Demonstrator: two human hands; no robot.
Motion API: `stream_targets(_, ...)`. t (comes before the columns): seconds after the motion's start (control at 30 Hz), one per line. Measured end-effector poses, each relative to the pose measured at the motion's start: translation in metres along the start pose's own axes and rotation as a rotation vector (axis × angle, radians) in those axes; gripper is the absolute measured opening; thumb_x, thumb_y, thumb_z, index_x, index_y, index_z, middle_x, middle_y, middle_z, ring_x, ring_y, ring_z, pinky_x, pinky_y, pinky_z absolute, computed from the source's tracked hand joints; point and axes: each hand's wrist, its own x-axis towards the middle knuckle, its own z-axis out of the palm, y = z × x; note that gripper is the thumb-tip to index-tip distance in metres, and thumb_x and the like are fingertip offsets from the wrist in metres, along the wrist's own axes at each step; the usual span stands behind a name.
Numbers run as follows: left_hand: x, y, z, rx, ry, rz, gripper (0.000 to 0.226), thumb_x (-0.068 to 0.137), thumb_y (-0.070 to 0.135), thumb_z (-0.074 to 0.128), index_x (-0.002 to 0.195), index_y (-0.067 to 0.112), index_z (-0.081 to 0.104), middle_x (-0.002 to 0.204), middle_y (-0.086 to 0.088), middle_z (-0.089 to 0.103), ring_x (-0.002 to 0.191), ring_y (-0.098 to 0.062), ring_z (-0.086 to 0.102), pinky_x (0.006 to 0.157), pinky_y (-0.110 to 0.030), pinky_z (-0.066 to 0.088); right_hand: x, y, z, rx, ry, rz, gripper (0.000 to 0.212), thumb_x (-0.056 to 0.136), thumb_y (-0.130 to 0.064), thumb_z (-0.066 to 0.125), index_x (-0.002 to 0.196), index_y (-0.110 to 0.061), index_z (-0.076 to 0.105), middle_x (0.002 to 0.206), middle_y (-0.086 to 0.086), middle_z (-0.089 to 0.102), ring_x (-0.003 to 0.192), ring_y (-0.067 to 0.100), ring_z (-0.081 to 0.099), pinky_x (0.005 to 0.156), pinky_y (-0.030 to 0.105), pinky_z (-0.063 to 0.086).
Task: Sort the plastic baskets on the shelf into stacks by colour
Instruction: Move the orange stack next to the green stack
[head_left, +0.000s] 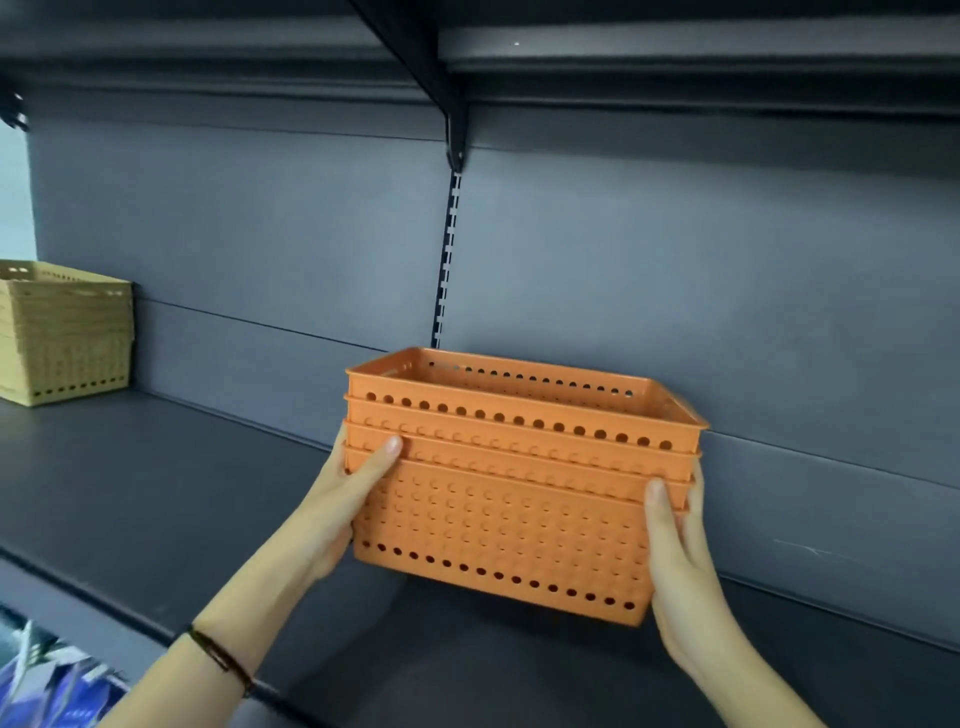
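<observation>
Spanning frame, dark shelf (156, 499) with grey back panel (675, 291). Stack of nested orange baskets (498, 499) at centre, near back panel; resting or lifted, cannot tell. Yellow basket stack (65, 338) far left, well apart. Left hand (337, 509) and right hand (675, 551) clamp orange stack's ends, fingers (382, 457) wrapped on it. Dark wristband (221, 657) on left wrist.
</observation>
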Motion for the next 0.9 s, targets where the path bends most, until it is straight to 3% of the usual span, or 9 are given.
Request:
stream_targets(0.17, -0.028, 0.034, -0.057, 0.01, 0.052, 0.056, 0.101, 0.038, 0.079, 0.078, 0.126, 0.042, 0.047, 0.113, 0.016, 0.073, 0.101, -0.004, 0.07, 0.075, -0.027, 0.053, -0.008, -0.022, 0.06, 0.027, -0.072, -0.027, 0.096, 0.057, -0.086, 0.057, 0.141, -0.051, 0.028, 0.127, -0.017, 0.062, 0.114, 0.002, 0.061, 0.094, 0.039, 0.05)
stream_targets(0.4, -0.061, 0.064, -0.187, 0.031, 0.124, 0.082, 0.107, 0.039, 0.078, 0.079, 0.132, 0.041, 0.044, 0.112, 0.017, 0.073, 0.099, -0.003, 0.07, 0.066, -0.02, 0.057, -0.034, -0.024, 0.188, 0.088, -0.118, -0.026, 0.094, 0.055, -0.087, 0.057, 0.138, -0.052, 0.031, 0.121, -0.021, 0.064, 0.111, -0.001, 0.062, 0.092, 0.039, 0.049)
stream_targets(0.47, -0.069, 0.07, -0.236, 0.046, 0.143, 0.082, 0.108, 0.038, 0.078, 0.079, 0.134, 0.043, 0.043, 0.113, 0.018, 0.072, 0.1, -0.004, 0.07, 0.069, -0.023, 0.056, -0.039, -0.021, 0.236, 0.108, -0.131, -0.013, 0.098, 0.05, -0.088, 0.06, 0.137, -0.051, 0.034, 0.117, -0.02, 0.067, 0.106, 0.0, 0.065, 0.091, 0.042, 0.05)
stream_targets(0.57, -0.076, 0.086, -0.312, 0.078, 0.166, 0.066, 0.11, 0.035, 0.078, 0.08, 0.133, 0.044, 0.045, 0.114, 0.015, 0.073, 0.099, -0.004, 0.07, 0.076, -0.03, 0.052, -0.05, -0.017, 0.313, 0.132, -0.151, 0.033, 0.103, 0.041, -0.09, 0.062, 0.135, -0.057, 0.035, 0.117, -0.02, 0.066, 0.103, -0.001, 0.065, 0.087, 0.036, 0.049)
stream_targets(0.7, -0.084, 0.104, -0.387, 0.09, 0.19, 0.047, 0.1, 0.035, 0.078, 0.08, 0.124, 0.045, 0.05, 0.113, 0.014, 0.074, 0.096, -0.005, 0.071, 0.076, -0.034, 0.05, -0.063, -0.011, 0.39, 0.158, -0.161, 0.079, 0.087, 0.043, -0.09, 0.061, 0.124, -0.069, 0.036, 0.114, -0.029, 0.064, 0.099, -0.009, 0.064, 0.085, 0.032, 0.049)
stream_targets(0.9, -0.068, 0.107, -0.46, 0.067, 0.206, 0.051, 0.1, 0.035, 0.079, 0.079, 0.125, 0.045, 0.051, 0.117, 0.012, 0.072, 0.107, -0.013, 0.069, 0.079, -0.039, 0.054, -0.052, -0.007, 0.465, 0.123, -0.195, 0.047, 0.094, 0.05, -0.088, 0.059, 0.135, -0.057, 0.034, 0.122, -0.02, 0.063, 0.104, -0.005, 0.063, 0.082, 0.028, 0.051)
